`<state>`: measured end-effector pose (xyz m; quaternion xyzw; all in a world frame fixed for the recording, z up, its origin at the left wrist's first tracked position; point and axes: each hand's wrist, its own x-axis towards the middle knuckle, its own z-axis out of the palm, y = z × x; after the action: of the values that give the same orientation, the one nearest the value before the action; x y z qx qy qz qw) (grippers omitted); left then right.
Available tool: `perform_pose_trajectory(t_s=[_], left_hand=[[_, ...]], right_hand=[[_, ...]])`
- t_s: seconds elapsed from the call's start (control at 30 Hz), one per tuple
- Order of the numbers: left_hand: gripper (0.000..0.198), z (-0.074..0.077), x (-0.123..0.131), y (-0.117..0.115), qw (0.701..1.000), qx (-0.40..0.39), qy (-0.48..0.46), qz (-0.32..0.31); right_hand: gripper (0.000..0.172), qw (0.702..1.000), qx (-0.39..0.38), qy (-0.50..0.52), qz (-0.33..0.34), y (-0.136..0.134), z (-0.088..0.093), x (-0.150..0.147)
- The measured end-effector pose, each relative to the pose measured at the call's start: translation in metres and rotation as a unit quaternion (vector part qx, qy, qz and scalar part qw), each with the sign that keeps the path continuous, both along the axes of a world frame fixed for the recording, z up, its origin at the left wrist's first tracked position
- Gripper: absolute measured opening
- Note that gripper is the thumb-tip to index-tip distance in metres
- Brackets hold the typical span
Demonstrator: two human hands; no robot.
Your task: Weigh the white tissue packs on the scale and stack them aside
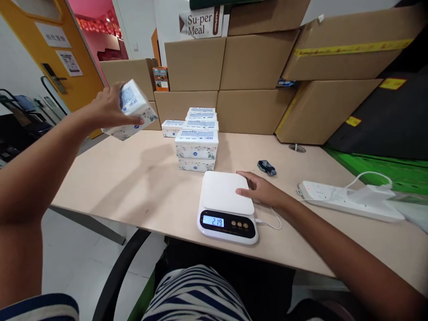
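Note:
Raised over the left part of the table, my left hand (112, 107) grips a white tissue pack (133, 100) with a leaf print, which is tilted. My right hand (259, 188) rests at the right edge of a white digital scale (227, 191), its thumb and fingers apart on the weighing plate. Nothing lies on the plate, and the lit display (214, 221) seems to read 219. Just behind the scale stand stacked tissue packs (196, 145), in a row going back. Another tissue pack (173, 128) lies to their left at the back.
Cardboard boxes (190, 64) form a wall along the table's back. At right lies a white power strip (347, 200) with plugs and cables; a cord runs to the scale. A small dark bundle (266, 167) sits right of the stack. A chair armrest (120, 276) is below the front edge.

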<state>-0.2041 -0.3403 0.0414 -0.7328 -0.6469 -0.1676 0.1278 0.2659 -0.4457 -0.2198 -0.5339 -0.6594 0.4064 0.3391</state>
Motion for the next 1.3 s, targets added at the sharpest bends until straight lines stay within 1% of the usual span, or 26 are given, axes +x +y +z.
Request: perform_pose_trajectory(t_s=[0.07,0.1,0.13,0.17,0.2,0.23,0.3,0.33,0.4,0.47,0.5,0.53,0.57,0.63,0.7,0.77,0.83,0.9,0.93,0.97,1.03,1.07,1.13,1.2,1.23,1.3], left_hand=[[0.134,0.009,0.027,-0.031,0.997,0.006,0.012,-0.078],[0.140,0.010,0.044,-0.047,0.991,0.008,0.020,-0.130],[0.146,0.007,0.063,-0.062,0.982,0.001,0.033,-0.186],[0.146,0.001,0.082,-0.078,0.969,-0.007,0.041,-0.244],[0.144,-0.008,0.103,-0.092,0.952,-0.026,0.044,-0.301],[0.141,-0.020,0.122,-0.105,0.937,-0.068,0.044,-0.338],[0.134,-0.051,0.156,-0.125,0.917,-0.133,0.016,-0.375],[0.128,-0.068,0.170,-0.130,0.901,-0.177,-0.016,-0.395],[0.115,-0.100,0.191,-0.132,0.866,-0.247,-0.092,-0.426],[0.111,-0.124,0.207,-0.125,0.845,-0.264,-0.180,-0.430],[0.110,-0.132,0.213,-0.121,0.841,-0.265,-0.205,-0.425],[0.110,-0.136,0.219,-0.118,0.842,-0.265,-0.215,-0.417],[0.110,-0.138,0.225,-0.116,0.848,-0.267,-0.210,-0.407],[0.112,-0.136,0.235,-0.118,0.863,-0.273,-0.180,-0.384],[0.117,-0.130,0.240,-0.126,0.873,-0.278,-0.162,-0.367],[0.118,-0.123,0.235,-0.137,0.870,-0.273,-0.167,-0.376],[0.107,-0.119,0.220,-0.144,0.859,-0.246,-0.194,-0.404],[0.093,-0.124,0.198,-0.144,0.851,-0.198,-0.244,-0.420],[0.089,-0.131,0.186,-0.141,0.849,-0.172,-0.276,-0.416],[0.087,-0.140,0.176,-0.136,0.847,-0.145,-0.313,-0.405],[0.088,-0.168,0.164,-0.123,0.829,-0.091,-0.403,-0.376],[0.087,-0.184,0.162,-0.116,0.810,-0.063,-0.455,-0.364],[0.085,-0.215,0.165,-0.102,0.781,-0.018,-0.527,-0.333],[0.082,-0.238,0.173,-0.093,0.768,-0.030,-0.563,-0.303],[0.080,-0.245,0.177,-0.090,0.765,-0.046,-0.571,-0.294],[0.077,-0.250,0.181,-0.088,0.760,-0.068,-0.577,-0.291]], right_hand=[[0.095,1.000,-0.004,-0.005,0.010,-0.012,0.008,-0.002],[0.091,1.000,-0.005,-0.013,0.013,-0.019,0.012,-0.002],[0.086,1.000,-0.003,-0.026,0.015,-0.027,0.016,-0.003],[0.081,0.999,0.002,-0.040,0.017,-0.035,0.020,-0.002],[0.076,0.998,0.008,-0.054,0.020,-0.042,0.023,-0.002],[0.073,0.997,0.014,-0.070,0.025,-0.048,0.026,-0.001],[0.074,0.993,0.028,-0.107,0.042,-0.054,0.033,0.004],[0.075,0.990,0.034,-0.127,0.056,-0.054,0.036,0.007],[0.070,0.983,0.049,-0.161,0.079,-0.048,0.041,0.016],[0.059,0.980,0.069,-0.177,0.064,-0.037,0.044,0.025],[0.054,0.979,0.088,-0.180,0.033,-0.030,0.044,0.028],[0.052,0.976,0.116,-0.183,-0.012,-0.023,0.043,0.031],[0.051,0.968,0.153,-0.186,-0.065,-0.017,0.040,0.034],[0.052,0.937,0.233,-0.202,-0.164,-0.007,0.031,0.038],[0.053,0.899,0.290,-0.238,-0.225,-0.002,0.019,0.045],[0.053,0.871,0.313,-0.273,-0.261,-0.001,0.008,0.059],[0.053,0.849,0.326,-0.280,-0.307,-0.001,0.001,0.079],[0.052,0.824,0.346,-0.253,-0.371,-0.002,0.000,0.099],[0.053,0.808,0.361,-0.234,-0.402,-0.003,0.000,0.107],[0.054,0.791,0.380,-0.214,-0.428,-0.003,0.001,0.112],[0.056,0.761,0.418,-0.182,-0.462,-0.004,0.005,0.114],[0.057,0.752,0.431,-0.173,-0.467,-0.005,0.006,0.112],[0.058,0.752,0.443,-0.170,-0.458,-0.007,0.009,0.103],[0.059,0.766,0.441,-0.175,-0.434,-0.009,0.010,0.094],[0.060,0.773,0.440,-0.177,-0.422,-0.011,0.010,0.091],[0.062,0.782,0.440,-0.175,-0.404,-0.013,0.010,0.090]])
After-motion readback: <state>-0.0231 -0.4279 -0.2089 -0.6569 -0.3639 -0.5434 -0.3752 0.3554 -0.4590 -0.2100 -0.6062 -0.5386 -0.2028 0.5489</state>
